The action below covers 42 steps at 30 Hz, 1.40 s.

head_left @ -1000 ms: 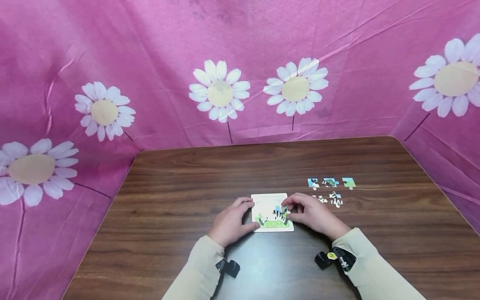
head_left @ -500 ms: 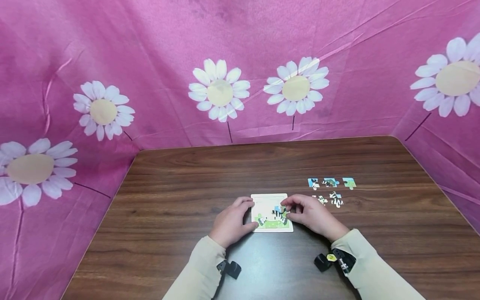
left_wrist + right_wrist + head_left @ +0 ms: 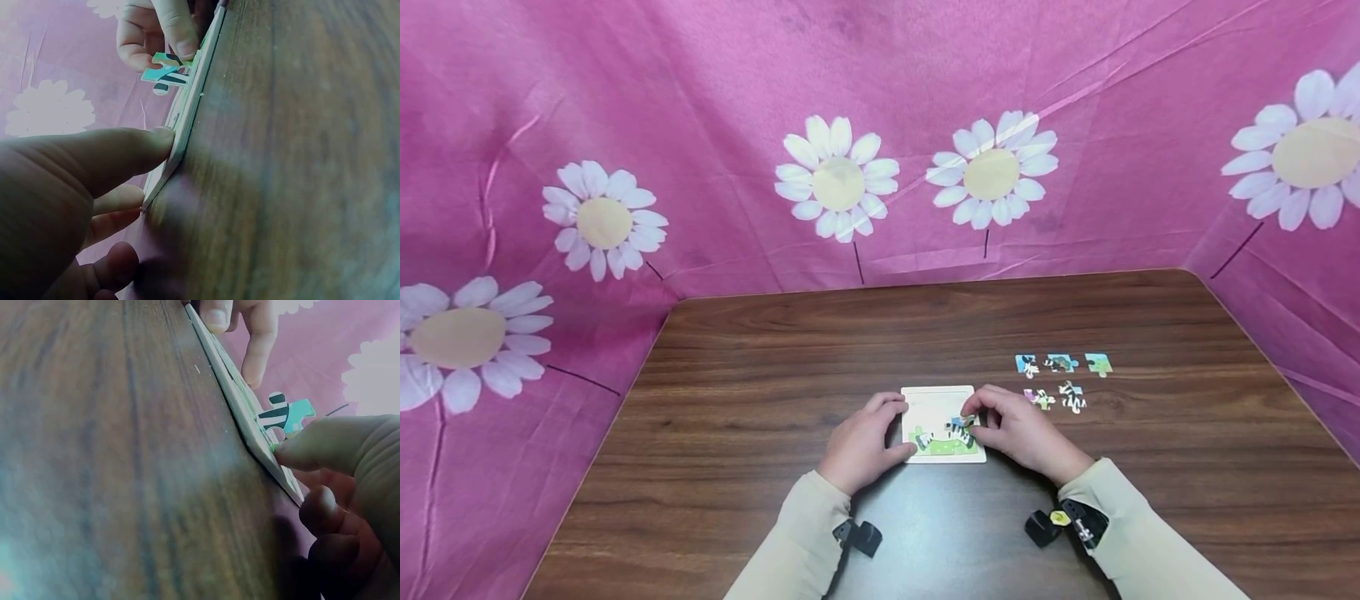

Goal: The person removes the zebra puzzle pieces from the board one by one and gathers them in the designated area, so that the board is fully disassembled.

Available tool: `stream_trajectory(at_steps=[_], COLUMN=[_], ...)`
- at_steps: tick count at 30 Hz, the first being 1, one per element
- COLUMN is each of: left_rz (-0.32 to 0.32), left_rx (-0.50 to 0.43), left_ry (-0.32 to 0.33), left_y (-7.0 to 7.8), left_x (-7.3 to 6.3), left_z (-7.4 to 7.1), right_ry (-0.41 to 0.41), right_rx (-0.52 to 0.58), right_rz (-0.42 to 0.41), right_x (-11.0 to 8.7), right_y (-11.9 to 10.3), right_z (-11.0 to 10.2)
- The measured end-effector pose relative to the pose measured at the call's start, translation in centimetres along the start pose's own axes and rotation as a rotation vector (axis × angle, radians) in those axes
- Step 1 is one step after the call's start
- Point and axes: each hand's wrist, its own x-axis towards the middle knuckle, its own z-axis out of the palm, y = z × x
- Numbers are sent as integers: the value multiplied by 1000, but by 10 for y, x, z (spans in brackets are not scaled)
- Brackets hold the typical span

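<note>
A white puzzle board [image 3: 925,402] lies on the table, its lower part filled with green grass and striped zebra-leg pieces. My left hand [image 3: 861,447] holds the board at its left side, with the thumb on the near corner and the other fingers along the far side. Over the board's right part, my right hand [image 3: 1022,427] pinches a puzzle piece [image 3: 290,417] with blue, green and black-and-white stripes. That piece stands tilted up from the board's surface in both wrist views. Its end under the right fingertips is hidden.
Several loose puzzle pieces lie beyond the right hand in two rows, among them a green-and-blue piece [image 3: 1098,364] and a striped piece [image 3: 1072,397]. A pink cloth with daisies [image 3: 910,100] hangs behind the brown wooden table [image 3: 760,358].
The right hand has shifted very slightly left, and the pinched puzzle piece sits a little lower over the board. The left hand keeps its hold on the puzzle board.
</note>
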Motion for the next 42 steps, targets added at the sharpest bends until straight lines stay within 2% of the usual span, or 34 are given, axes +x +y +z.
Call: stream_trajectory(at_steps=[7,14,19,31,38,42], left_rz=[5,1,-2,-11,-8,-2], left_rx=[10,2,-8,-25,-27,-26], left_ry=[-2,-8,-3,-10,-8,-4], left_y=[0,-2,-2,-1,-2,-2], left_x=[0,1,2,0,0,0], left_z=[0,0,-1,-1,-1,-1], right_ry=[21,65,68,101,64,57], right_rx=[32,6,28,73,107,113], right_rz=[91,108,146,139,239,244], right_x=[0,3,4,2,-1,-2], right_y=[2,3,2,2,5,6], right_z=[-1,-2,-2,-2,-6,-8])
